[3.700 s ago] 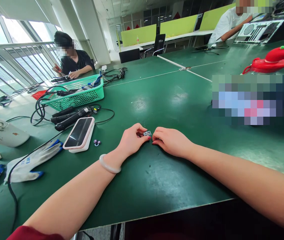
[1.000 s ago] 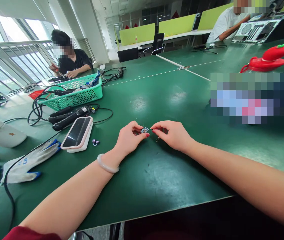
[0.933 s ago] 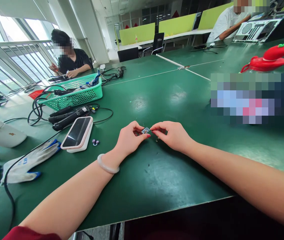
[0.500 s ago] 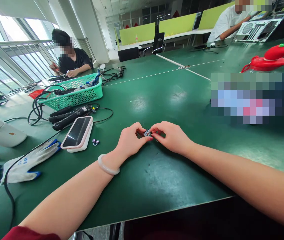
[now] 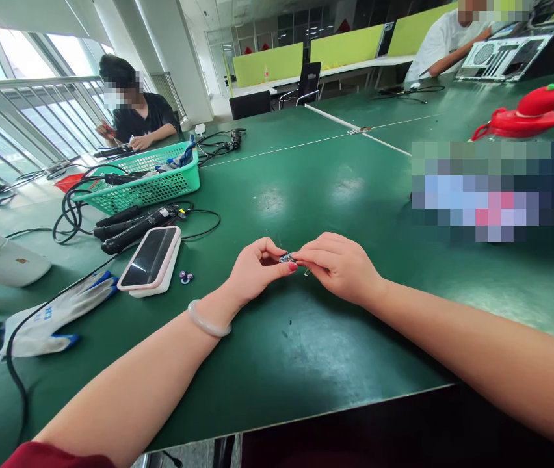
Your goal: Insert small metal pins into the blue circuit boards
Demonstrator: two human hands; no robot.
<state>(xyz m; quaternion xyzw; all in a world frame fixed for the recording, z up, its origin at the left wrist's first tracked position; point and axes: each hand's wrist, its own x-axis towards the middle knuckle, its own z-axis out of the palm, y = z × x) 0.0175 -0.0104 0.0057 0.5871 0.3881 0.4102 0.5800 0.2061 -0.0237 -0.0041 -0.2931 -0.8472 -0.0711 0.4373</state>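
Note:
Just above the green table, both hands meet around a small bluish-silver piece, too small to identify. My left hand pinches it between thumb and fingers. From the other side, the bent fingers of my right hand close in against the piece, and their tips are partly hidden. A tiny clear, pale-edged bit sticks out below the right fingers. Two small dark round parts lie on the table to the left of my left hand.
A phone lies on a white box at left, beside black tools and a green basket with cables. White-blue gloves are at far left. A red-lidded item stands right. Two people sit across the table.
The fingers of my right hand have turned over the small piece and hide more of it. The piece looks more tilted, and the clear bit now shows below.

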